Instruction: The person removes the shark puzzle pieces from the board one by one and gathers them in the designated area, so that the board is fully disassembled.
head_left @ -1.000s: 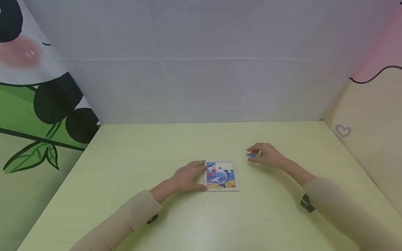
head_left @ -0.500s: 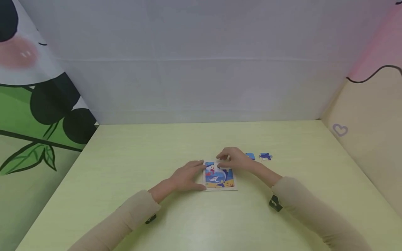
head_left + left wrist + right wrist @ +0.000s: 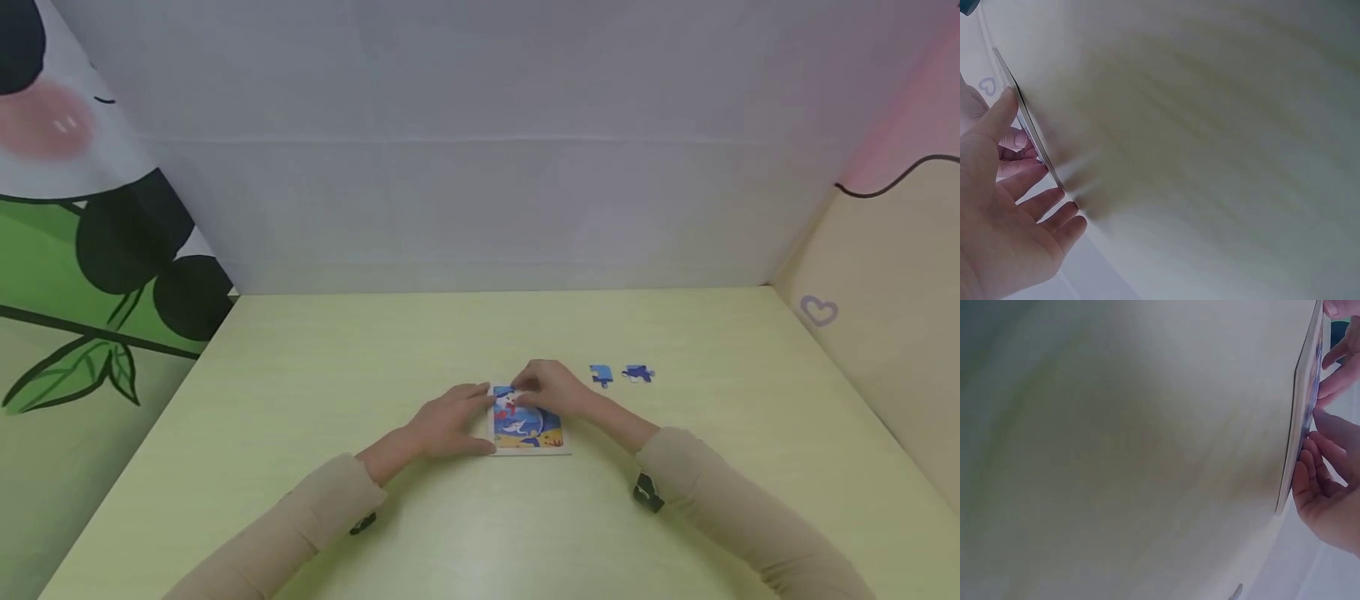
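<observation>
A small jigsaw puzzle (image 3: pixel 513 429) with a sea picture lies in its pale tray (image 3: pixel 534 452) on the table. My left hand (image 3: pixel 448 423) rests against the tray's left side, thumb and fingers spread, fingertips touching the rim. Over the upper right part of the puzzle, my right hand (image 3: pixel 558 390) pinches with thumb and forefinger; the piece there is hidden by the fingers. In the right wrist view the curled fingers of the right hand (image 3: pixel 1332 481) lie close along the tray's edge. Two loose blue puzzle pieces, one squarish (image 3: pixel 601 373) and one darker (image 3: pixel 639 373), lie beyond the right hand.
The pale yellow table (image 3: pixel 360 358) spreads around the tray. A grey-white wall (image 3: pixel 480 208) closes the back. Side panels with a cartoon picture (image 3: pixel 112 233) on the left and a heart drawing (image 3: pixel 819 311) on the right flank the table.
My right hand has moved left from the loose pieces to the puzzle, uncovering two pieces on the table. Its fingers have come down onto the upper puzzle. My left hand stays at the tray.
</observation>
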Motion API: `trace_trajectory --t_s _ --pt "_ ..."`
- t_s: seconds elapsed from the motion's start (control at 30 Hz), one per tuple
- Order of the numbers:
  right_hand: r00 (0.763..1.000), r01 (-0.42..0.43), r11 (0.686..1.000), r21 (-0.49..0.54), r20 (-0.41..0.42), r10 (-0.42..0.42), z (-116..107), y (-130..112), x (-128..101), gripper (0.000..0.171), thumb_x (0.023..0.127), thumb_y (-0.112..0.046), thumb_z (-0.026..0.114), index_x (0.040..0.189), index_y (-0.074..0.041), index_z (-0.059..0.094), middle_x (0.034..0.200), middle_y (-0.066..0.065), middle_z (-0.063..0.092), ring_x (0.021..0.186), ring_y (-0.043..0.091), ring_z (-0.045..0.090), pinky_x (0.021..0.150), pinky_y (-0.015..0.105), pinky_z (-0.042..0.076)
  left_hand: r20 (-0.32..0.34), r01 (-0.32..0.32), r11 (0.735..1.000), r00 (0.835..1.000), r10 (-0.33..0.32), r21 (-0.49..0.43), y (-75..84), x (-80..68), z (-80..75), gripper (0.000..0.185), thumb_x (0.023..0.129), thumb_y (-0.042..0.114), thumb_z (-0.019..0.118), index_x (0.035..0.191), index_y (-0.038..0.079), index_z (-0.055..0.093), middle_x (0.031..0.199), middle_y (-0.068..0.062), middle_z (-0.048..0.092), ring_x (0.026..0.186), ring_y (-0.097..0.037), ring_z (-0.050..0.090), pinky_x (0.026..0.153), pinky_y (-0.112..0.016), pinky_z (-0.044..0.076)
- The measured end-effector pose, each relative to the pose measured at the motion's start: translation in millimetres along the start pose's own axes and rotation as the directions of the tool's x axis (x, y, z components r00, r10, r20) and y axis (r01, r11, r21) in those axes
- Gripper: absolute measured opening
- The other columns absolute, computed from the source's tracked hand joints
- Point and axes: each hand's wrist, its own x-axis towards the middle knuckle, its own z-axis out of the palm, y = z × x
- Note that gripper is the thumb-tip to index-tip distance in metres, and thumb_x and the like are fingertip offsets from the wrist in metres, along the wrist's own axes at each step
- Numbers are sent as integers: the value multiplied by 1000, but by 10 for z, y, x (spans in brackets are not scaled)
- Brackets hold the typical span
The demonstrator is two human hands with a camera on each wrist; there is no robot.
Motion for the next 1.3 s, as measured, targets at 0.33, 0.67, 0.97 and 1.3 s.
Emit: trace_trajectory --t_s 0.33,0.67,0.97,1.3 --pt "990 -130 989 66 -37 133 6 -76 3 18 81 -10 67 98 -5 69 92 5 67 86 16 59 78 28 50 -24 36 999 999 -36 16 -16 -5 35 72 75 45 69 131 7 46 141 -15 37 130 -29 33 100 -46 36" --pt "987 -162 981 106 -4 164 -45 -102 -7 16 82 -8 65 96 -5 70 90 4 65 84 16 58 76 28 50 -1 40 999 999 -40 5 20 -11 -12 73 75 44 69 132 5 46 142 -14 36 131 -31 30 101 -47 33" --pt "990 -142 984 108 16 141 -60 -109 -8 16 82 -7 64 97 -3 69 91 6 66 84 16 57 77 29 50 14 46 999 999 -46 26 17 1 -10 73 75 46 69 133 6 45 142 -13 35 131 -32 30 100 -48 35" --pt "981 -193 973 130 21 192 -56 -103 -5 16 83 -9 64 98 -6 70 96 6 67 89 18 59 80 31 50 15 50 999 999 -51 5 33 -3 -18 73 75 44 70 133 6 45 143 -13 34 131 -32 29 100 -49 34"
